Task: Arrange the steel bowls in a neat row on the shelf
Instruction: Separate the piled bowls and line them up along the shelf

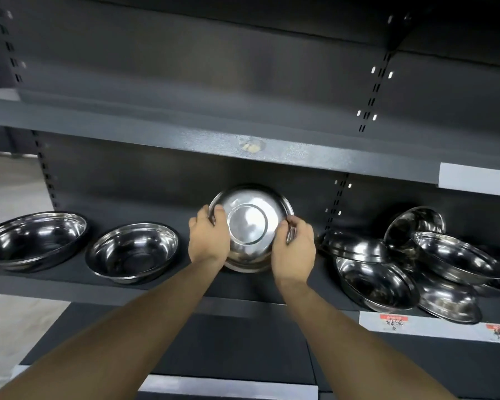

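Note:
A steel bowl (250, 223) is held tilted over the middle of the dark shelf (185, 281), its flat base turned toward me. My left hand (210, 238) grips its left rim and my right hand (295, 248) grips its right rim. Two steel bowls stand upright side by side on the shelf's left: a larger one (32, 241) and a smaller one (132, 252). On the right lies a jumbled pile of several steel bowls (410, 269), some tilted and overlapping.
An upper shelf board (185, 137) overhangs the bowls. A slotted upright (334, 203) runs down the back panel right of the held bowl. Price labels (393, 323) sit on the shelf's front edge at the right. Pale floor (9, 186) shows at the left.

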`<state>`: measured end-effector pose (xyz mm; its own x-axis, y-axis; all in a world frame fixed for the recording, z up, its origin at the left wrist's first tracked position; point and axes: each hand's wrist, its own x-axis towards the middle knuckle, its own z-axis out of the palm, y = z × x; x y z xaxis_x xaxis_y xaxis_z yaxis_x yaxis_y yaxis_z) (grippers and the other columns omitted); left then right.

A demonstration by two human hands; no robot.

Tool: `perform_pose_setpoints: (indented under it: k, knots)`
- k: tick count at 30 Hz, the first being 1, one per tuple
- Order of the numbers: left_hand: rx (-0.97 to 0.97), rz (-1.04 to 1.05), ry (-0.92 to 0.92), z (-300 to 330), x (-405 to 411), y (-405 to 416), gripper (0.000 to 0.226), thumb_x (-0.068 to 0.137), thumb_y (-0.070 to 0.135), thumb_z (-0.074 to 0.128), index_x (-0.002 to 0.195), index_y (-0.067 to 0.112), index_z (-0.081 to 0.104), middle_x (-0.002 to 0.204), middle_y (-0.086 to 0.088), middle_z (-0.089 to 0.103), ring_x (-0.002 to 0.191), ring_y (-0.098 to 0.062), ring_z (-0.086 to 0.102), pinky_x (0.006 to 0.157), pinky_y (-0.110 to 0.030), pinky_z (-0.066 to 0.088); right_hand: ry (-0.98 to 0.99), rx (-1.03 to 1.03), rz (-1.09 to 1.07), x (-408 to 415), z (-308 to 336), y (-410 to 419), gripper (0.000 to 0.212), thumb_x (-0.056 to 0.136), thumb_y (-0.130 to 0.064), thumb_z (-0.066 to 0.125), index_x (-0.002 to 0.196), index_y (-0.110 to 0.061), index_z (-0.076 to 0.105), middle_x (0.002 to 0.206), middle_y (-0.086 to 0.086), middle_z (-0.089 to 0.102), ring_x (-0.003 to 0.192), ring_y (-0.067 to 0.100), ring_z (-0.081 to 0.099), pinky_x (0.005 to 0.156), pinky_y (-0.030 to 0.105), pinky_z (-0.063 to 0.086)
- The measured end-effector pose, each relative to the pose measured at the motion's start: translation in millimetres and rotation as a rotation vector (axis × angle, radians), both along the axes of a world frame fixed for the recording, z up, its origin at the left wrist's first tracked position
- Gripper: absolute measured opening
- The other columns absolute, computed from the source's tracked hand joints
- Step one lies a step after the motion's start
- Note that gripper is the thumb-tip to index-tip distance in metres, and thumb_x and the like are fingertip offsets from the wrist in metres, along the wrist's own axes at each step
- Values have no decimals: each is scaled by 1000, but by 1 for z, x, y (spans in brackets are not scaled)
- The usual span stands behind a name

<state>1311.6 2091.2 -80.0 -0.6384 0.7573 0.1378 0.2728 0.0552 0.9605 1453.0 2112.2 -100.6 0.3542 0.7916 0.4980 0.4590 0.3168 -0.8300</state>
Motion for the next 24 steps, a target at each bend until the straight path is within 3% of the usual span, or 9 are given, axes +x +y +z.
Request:
perform_pose_setpoints:
  k: [5, 9, 12, 14, 17, 20, 22, 24]
  knots:
    - [74, 25, -180, 3, -21, -5, 67, 96, 57, 36, 148, 15, 40, 151, -8, 36, 135, -28, 42, 113, -36, 28, 144, 54, 0, -19, 2, -3, 21, 98, -23, 52, 107, -14, 69, 102, 1, 72, 96, 18, 65, 87, 24, 47]
    - [33, 26, -284, 4, -32, -7, 70, 95, 64, 28, 138, 14, 52, 144, -11, 46, 131, -28, 45, 116, -41, 28, 383, -64, -78, -24, 1, -3, 40, 101, -45, 43, 93, -14, 68, 78, -6, 69, 79, 15, 65, 66, 14, 41]
    - [33, 43, -340, 4, -37, -6, 50, 94, 57, 40, 120, 19, 58, 135, -7, 49, 108, -21, 50, 105, -34, 33, 533, -203, -36, -22, 1, -1, 50, 96, -61, 41, 92, -16, 64, 78, 1, 68, 65, 17, 67, 68, 32, 57]
    - [38, 2, -324, 3, -39, -5, 30, 92, 37, 49, 115, 20, 59, 134, -6, 49, 94, -17, 51, 91, -26, 37, 600, -277, 56, -20, 0, 1, 51, 93, -62, 47, 94, -13, 63, 74, 0, 67, 48, 13, 64, 59, 34, 57]
    - [64, -63, -271, -3, -39, -2, 39, 89, 15, 46, 125, 22, 57, 133, -5, 48, 79, -7, 53, 70, -20, 38, 537, -392, 147, -16, -4, 4, 35, 95, -41, 57, 104, -8, 63, 63, 1, 60, 37, 11, 55, 51, 27, 48]
    - [68, -114, -201, -9, -37, -2, 47, 90, 9, 42, 133, 24, 51, 137, -1, 43, 94, -13, 53, 84, -20, 36, 504, -472, 189, -9, -10, 4, 16, 90, -15, 59, 99, -5, 66, 62, 4, 60, 30, 6, 51, 36, 18, 43]
    - [40, -148, -131, -13, -35, -2, 53, 89, 6, 41, 139, 23, 46, 140, -2, 41, 108, -16, 47, 93, -23, 32, 429, -527, 187, -3, -15, 3, 12, 88, -10, 60, 95, -5, 68, 59, 4, 60, 29, 4, 51, 33, 16, 41]
    - [17, -187, -80, -15, -32, -1, 61, 86, 3, 42, 144, 21, 41, 143, -3, 40, 117, -18, 46, 98, -25, 32, 395, -557, 188, 4, -19, 4, 18, 89, -9, 61, 104, -3, 69, 61, 5, 62, 28, 3, 51, 32, 15, 40]
